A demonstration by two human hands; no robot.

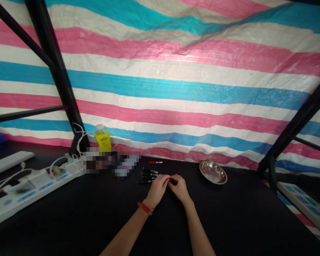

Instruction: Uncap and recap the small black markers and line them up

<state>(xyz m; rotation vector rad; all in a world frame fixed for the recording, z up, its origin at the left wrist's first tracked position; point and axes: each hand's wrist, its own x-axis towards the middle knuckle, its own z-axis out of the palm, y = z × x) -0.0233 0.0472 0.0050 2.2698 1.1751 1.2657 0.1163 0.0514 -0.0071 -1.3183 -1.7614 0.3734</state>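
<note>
Over the middle of the black table, my left hand [158, 188] and my right hand [180, 189] meet fingertip to fingertip. Both are closed in a pinch around a small red object [171, 179], mostly covered by the fingers, so its kind cannot be made out. An orange-red band is on my left wrist. Just left of my left hand lie several black pens [149, 174] side by side, their right ends partly behind the hand. Farther back rests a red pen [155, 162] with a silvery end.
A shallow round metal dish [213, 172] stands to the right. Leftward are a yellow bottle [103, 139], a blurred-out patch and a white power strip [34, 190] with plugs and cables. Black metal frame legs and a striped tarp [176, 85] bound the table [160, 227].
</note>
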